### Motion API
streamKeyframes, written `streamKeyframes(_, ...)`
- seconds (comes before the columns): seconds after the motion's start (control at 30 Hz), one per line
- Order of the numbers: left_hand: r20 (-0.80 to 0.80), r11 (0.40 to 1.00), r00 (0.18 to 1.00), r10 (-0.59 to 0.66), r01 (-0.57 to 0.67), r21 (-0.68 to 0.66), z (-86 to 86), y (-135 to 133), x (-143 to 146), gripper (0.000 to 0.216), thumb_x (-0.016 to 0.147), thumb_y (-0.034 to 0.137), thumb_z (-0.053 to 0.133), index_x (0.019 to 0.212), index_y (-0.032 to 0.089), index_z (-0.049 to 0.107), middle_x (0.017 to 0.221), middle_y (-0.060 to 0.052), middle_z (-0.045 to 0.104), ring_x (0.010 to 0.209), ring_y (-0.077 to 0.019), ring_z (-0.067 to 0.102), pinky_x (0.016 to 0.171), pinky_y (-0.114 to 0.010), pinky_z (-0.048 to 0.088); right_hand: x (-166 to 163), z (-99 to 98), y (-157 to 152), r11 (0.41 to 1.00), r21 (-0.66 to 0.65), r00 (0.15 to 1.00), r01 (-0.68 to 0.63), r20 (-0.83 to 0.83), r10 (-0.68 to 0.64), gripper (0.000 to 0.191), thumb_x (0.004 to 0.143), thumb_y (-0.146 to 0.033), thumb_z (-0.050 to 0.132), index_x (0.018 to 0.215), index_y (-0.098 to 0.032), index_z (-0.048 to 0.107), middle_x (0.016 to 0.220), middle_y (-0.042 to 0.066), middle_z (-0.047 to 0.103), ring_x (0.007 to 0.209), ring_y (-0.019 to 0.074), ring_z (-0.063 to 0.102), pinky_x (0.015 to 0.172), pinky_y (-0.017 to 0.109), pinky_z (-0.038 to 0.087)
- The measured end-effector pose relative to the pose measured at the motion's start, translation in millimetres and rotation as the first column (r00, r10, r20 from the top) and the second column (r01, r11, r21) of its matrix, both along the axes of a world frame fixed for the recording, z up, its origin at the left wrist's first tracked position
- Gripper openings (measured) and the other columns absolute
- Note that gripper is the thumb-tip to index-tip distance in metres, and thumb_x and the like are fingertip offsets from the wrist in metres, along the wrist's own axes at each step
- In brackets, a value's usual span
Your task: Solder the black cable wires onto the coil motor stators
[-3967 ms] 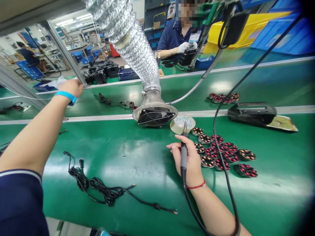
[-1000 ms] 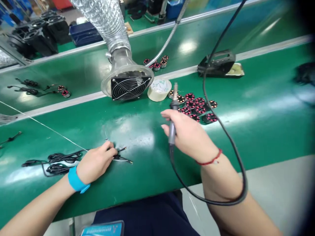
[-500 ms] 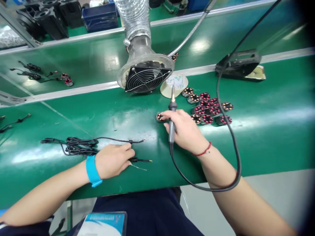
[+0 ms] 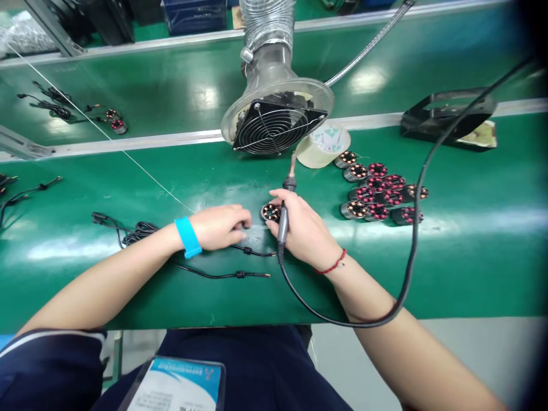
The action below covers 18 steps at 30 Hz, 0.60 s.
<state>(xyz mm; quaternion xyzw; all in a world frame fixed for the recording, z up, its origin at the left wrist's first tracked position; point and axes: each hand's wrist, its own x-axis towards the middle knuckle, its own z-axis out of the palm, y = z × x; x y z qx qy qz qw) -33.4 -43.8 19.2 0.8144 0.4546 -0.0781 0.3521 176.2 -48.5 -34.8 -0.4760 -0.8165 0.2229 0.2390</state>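
Note:
My right hand [image 4: 306, 231] grips a soldering iron [image 4: 283, 225], its tip pointing away from me toward the tape roll. The thumb and fingertips of that hand also touch a small motor stator [image 4: 270, 213] with copper windings, upright on the green bench. Just left of it, my left hand [image 4: 220, 226] is closed with curled fingers. A thin pale solder wire [image 4: 148, 169] runs taut from the upper left to this hand; its free end is hidden. Below lie two black cables [image 4: 214, 276] with bared ends, partly under my left forearm.
Several stators [image 4: 377, 194] stand grouped at the right. A fume extractor fan [image 4: 274, 128] hangs over the bench beside a tape roll [image 4: 324, 145]. A black iron stand [image 4: 445, 120] is at the back right. The iron's cord [image 4: 413, 245] loops over my right forearm.
My left hand has moved up and toward the stator, off the cables, pulling the solder wire tauter. My right hand has drawn the stator slightly left and nearer. The head view has shifted.

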Motion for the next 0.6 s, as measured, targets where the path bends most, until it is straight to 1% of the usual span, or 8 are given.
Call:
streamKeyframes(0.07,0.107,0.983,0.977,0.182,-0.181,-0.022,-1.6,12.2,1.1,0.015,0.085,0.016,0.056,0.099,0.014,0.062,0.080,0.000,0.060,0.069,-0.0119,0.052,0.066,-0.025,0.039,-4.4,-4.8,0.8,0.998,0.044,0.999,-0.046,-0.020,0.047,0.052,0.078,-0.021,0.062,0.127,-0.020,0.045,0.106,0.011,0.068,0.098,0.0288,0.064,0.086,0.049,0.053)
streamKeyframes(0.1,0.158,0.968,0.955,0.252,-0.250,-0.033,-3.4,16.8,1.9,0.014,0.084,0.015,0.056,0.098,0.014,0.061,0.075,0.002,0.057,0.065,-0.0108,0.050,0.063,-0.024,0.038,-6.1,-7.5,0.4,0.995,0.077,0.998,-0.061,-0.028,0.064,0.051,0.079,-0.023,0.062,0.127,-0.020,0.045,0.106,0.011,0.068,0.097,0.0290,0.063,0.086,0.049,0.053)
streamKeyframes(0.13,0.197,0.955,0.935,0.295,-0.295,-0.032,-5.6,19.9,3.2,0.014,0.083,0.015,0.057,0.097,0.014,0.060,0.073,0.003,0.055,0.064,-0.0104,0.048,0.062,-0.024,0.037,-7.5,-10.1,-0.6,0.991,0.113,0.997,-0.067,-0.035,0.072,0.051,0.080,-0.025,0.061,0.128,-0.019,0.044,0.107,0.011,0.067,0.096,0.0291,0.063,0.085,0.049,0.053)
streamKeyframes(0.17,0.220,0.950,0.925,0.308,-0.313,-0.015,-8.1,21.5,4.7,0.013,0.082,0.016,0.059,0.096,0.015,0.060,0.073,0.003,0.055,0.065,-0.0106,0.048,0.063,-0.024,0.037,-8.7,-12.5,-2.0,0.987,0.148,0.997,-0.064,-0.042,0.071,0.051,0.081,-0.026,0.061,0.128,-0.019,0.043,0.106,0.012,0.068,0.095,0.0291,0.063,0.084,0.048,0.053)
streamKeyframes(0.23,0.227,0.954,0.933,0.279,-0.296,0.047,-12.8,21.1,8.0,0.010,0.082,0.017,0.062,0.092,0.015,0.060,0.077,0.001,0.055,0.071,-0.0120,0.050,0.068,-0.026,0.038,-10.3,-16.0,-5.3,0.980,0.196,0.997,-0.041,-0.050,0.051,0.051,0.081,-0.027,0.060,0.128,-0.019,0.042,0.105,0.012,0.068,0.092,0.0289,0.062,0.080,0.046,0.053)
streamKeyframes(0.33,0.216,0.958,0.947,0.240,-0.267,0.105,-17.2,16.7,10.4,0.002,0.084,0.016,0.059,0.085,0.014,0.060,0.082,-0.001,0.056,0.078,-0.0137,0.052,0.074,-0.028,0.039,-11.6,-17.1,-8.9,0.980,0.199,0.998,-0.024,-0.045,0.033,0.048,0.081,-0.027,0.062,0.125,-0.019,0.044,0.105,0.011,0.069,0.088,0.0281,0.061,0.076,0.044,0.052)
streamKeyframes(0.43,0.242,0.958,0.942,0.231,-0.264,0.114,-19.9,15.2,8.6,0.008,0.086,0.014,0.056,0.079,0.015,0.060,0.078,0.000,0.055,0.076,-0.0134,0.051,0.074,-0.028,0.039,-12.0,-15.8,-9.6,0.983,0.179,0.998,-0.031,-0.044,0.039,0.045,0.081,-0.025,0.062,0.122,-0.018,0.046,0.104,0.011,0.070,0.086,0.0274,0.060,0.074,0.043,0.052)
streamKeyframes(0.6,0.362,0.952,0.913,0.187,-0.259,0.162,-25.5,18.0,3.2,0.015,0.085,0.010,0.052,0.073,0.015,0.060,0.071,0.001,0.052,0.071,-0.0112,0.050,0.070,-0.025,0.038,-11.5,-15.3,-9.0,0.979,0.196,0.990,-0.061,-0.113,0.084,0.049,0.080,-0.020,0.061,0.124,-0.021,0.042,0.107,0.010,0.069,0.089,0.0265,0.064,0.076,0.043,0.054)
